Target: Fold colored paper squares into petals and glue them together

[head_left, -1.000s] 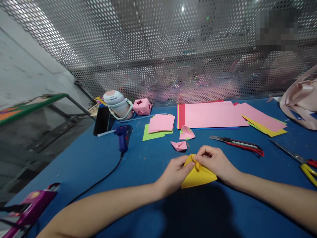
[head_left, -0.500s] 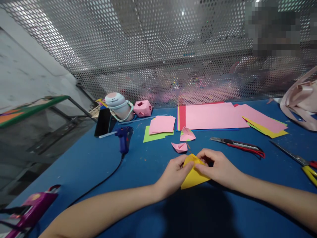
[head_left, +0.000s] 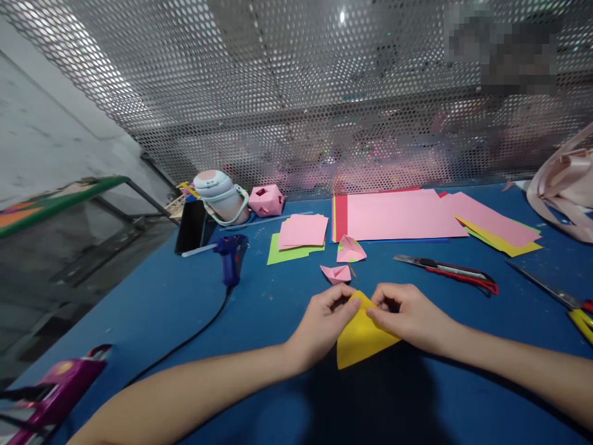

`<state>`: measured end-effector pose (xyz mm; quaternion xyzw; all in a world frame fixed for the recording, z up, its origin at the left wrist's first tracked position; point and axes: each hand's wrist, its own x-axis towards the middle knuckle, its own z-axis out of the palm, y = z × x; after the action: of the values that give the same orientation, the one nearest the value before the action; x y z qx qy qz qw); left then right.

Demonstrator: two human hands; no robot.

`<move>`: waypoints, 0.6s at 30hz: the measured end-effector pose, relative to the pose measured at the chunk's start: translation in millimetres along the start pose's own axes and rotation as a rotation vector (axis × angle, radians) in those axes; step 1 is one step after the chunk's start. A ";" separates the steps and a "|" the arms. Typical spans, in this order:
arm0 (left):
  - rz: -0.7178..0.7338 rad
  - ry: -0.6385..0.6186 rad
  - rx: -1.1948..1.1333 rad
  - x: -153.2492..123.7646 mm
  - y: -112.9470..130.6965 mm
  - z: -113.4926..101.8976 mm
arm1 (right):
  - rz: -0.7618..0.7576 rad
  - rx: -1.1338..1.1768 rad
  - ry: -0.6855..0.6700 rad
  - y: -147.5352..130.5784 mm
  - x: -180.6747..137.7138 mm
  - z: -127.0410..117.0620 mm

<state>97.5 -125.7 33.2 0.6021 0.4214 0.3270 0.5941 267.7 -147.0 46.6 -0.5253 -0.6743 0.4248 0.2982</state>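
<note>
A piece of yellow paper (head_left: pixel 364 340), triangular in outline, is held just above the blue table. My left hand (head_left: pixel 327 318) pinches its left edge near the top, thumb in front and fingers behind. On the other side my right hand (head_left: pixel 403 312) grips the right edge between thumb and fingers. Just beyond the hands lie a small folded pink paper piece (head_left: pixel 340 275) and a second pink piece with green edges (head_left: pixel 351 250). The fingertips behind the yellow paper are partly hidden.
A glue gun (head_left: pixel 230 256) with its cord lies left. Behind are stacked pink squares (head_left: pixel 303 232), a pink paper cube (head_left: pixel 267 201), a bottle (head_left: pixel 222 194) and large sheets (head_left: pixel 398 216). A utility knife (head_left: pixel 447 272) and scissors (head_left: pixel 551 290) lie right. Perforated metal (head_left: pixel 296 117) stands behind.
The yellow paper's top has gone from curled over to flatter and pointed, and more of its face shows below. Both hands still hold it and have shifted only slightly.
</note>
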 end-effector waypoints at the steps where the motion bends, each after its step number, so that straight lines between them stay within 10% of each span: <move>1: 0.002 -0.002 0.004 -0.2 0.8 0.6 | 0.007 0.007 -0.004 0.3 -0.1 0.4; 18: 0.220 -0.046 0.249 1.0 -3.6 -4.9 | -0.002 0.107 0.047 3.0 -0.3 0.9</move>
<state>93.1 -122.8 29.8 0.7208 0.3765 0.3214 0.4852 268.4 -147.2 43.5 -0.5181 -0.6439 0.4473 0.3420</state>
